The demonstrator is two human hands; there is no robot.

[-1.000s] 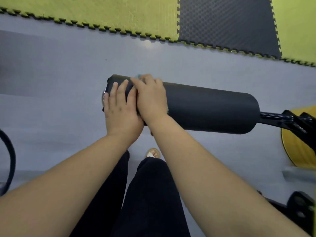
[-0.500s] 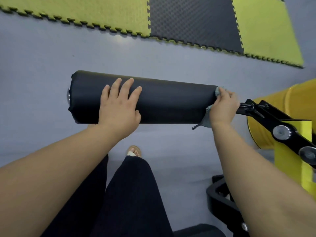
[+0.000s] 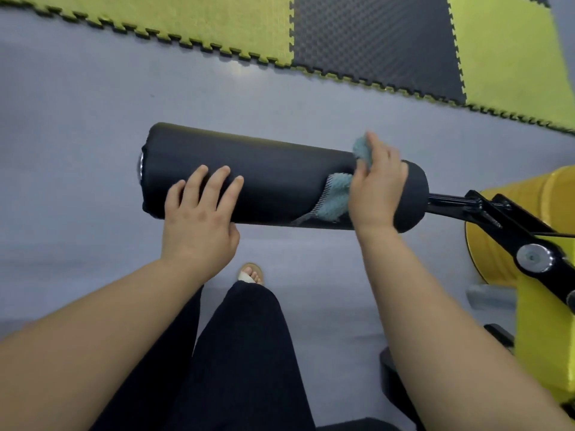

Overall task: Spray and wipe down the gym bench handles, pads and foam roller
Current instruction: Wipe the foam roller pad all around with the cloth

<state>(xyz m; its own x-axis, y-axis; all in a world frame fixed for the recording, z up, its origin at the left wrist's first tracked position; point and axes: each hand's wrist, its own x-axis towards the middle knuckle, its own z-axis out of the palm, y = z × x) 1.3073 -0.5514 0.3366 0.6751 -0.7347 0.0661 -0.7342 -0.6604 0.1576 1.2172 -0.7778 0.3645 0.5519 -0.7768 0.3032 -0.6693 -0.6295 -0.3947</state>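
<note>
The foam roller (image 3: 273, 181) is a long, smooth, matte black cylinder lying almost level across the middle of the scene, raised above the floor, its rounded right end fixed to a thin black metal bar (image 3: 448, 202). A shiny metal disc shows at its left end. A fluffy pale-blue cloth (image 3: 337, 200) with a grey stitched edge is draped over the roller near its right end, one tuft sticking up on the far side. The right hand (image 3: 375, 188) presses the cloth onto the roller, fingers curled over the top and bunching the fabric beneath them. The left hand (image 3: 199, 219) lies flat on the near side of the roller's left part, fingers spread and straight, grasping nothing. The bar runs right into an angular black bracket (image 3: 513, 225) with a round silver bolt head (image 3: 533, 258), mounted on a glossy yellow frame (image 3: 547, 331). Below the arms are dark trouser legs (image 3: 245, 353) and a sandalled foot (image 3: 251, 273). The floor (image 3: 77, 150) is smooth, plain grey. Along the far side lie interlocking foam mats (image 3: 373, 35) in textured yellow and charcoal squares with toothed edges
</note>
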